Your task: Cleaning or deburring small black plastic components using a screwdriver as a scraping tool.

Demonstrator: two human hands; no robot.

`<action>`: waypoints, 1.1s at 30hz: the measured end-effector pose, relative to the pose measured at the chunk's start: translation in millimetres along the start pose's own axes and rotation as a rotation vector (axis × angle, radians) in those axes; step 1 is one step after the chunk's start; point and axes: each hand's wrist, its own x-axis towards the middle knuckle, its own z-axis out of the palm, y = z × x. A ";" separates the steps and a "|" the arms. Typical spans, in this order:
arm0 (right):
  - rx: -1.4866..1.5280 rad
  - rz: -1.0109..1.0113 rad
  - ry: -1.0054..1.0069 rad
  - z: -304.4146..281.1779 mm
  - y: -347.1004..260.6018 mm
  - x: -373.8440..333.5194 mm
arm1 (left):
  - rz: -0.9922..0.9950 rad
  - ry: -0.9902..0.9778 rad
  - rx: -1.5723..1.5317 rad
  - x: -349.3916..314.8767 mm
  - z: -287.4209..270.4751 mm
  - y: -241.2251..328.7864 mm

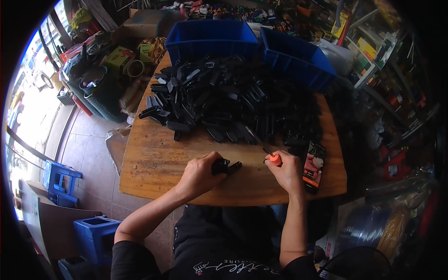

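Observation:
My left hand (198, 173) is closed around a small black plastic part (226, 166), which juts out to the right just above the near part of the wooden table (158, 172). To its right, my right hand (288, 171) grips an orange-handled tool (275, 159). A thin dark shaft seems to run from the tool toward the far left, but its tip blurs into the black parts behind and its exact kind is unclear. Beyond both hands lies a broad heap of black plastic parts (219, 93), with shapes like handles or clips.
Two blue bins (212, 49) (298, 63) stand behind the heap. A lit phone (313, 164) lies by my right hand near the table's right edge. Blue stools (95, 238) are at the lower left. Cluttered shelves (373, 70) stand at the right.

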 end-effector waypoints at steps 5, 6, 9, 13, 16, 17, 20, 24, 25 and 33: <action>0.221 -0.159 0.020 20.7 -25.7 -4.3 | 0.019 -0.016 -0.167 -26.6 2.5 9.6; 0.206 -0.162 0.012 24.9 -29.5 -3.6 | 0.007 -0.071 -0.183 -27.3 3.3 14.8; 0.104 -0.213 0.041 33.8 -31.4 -3.9 | -0.007 -0.147 -0.205 -31.4 3.3 23.2; 0.106 -0.267 0.039 39.0 -29.6 -5.5 | 0.229 -0.049 -0.153 -31.7 2.2 18.9; 0.098 -0.296 0.038 41.8 -33.5 -7.1 | 0.453 -0.023 -0.082 -28.6 10.4 12.4; 0.048 -0.317 0.044 43.1 -34.8 -8.8 | 0.495 -0.030 -0.046 -28.9 13.8 11.4; -0.023 -0.344 0.019 41.1 -36.1 -13.1 | 0.560 -0.020 0.024 -28.6 19.5 11.3; 0.115 -0.317 -0.097 31.7 -39.7 -7.0 | 0.535 -0.014 0.023 -31.0 20.7 9.6; 0.186 -0.285 -0.113 27.8 -44.2 -1.3 | 0.527 -0.023 0.024 -30.9 20.0 9.1; 0.846 -0.217 0.045 66.5 -39.2 25.7 | 0.556 -0.038 -0.007 -29.9 22.9 13.1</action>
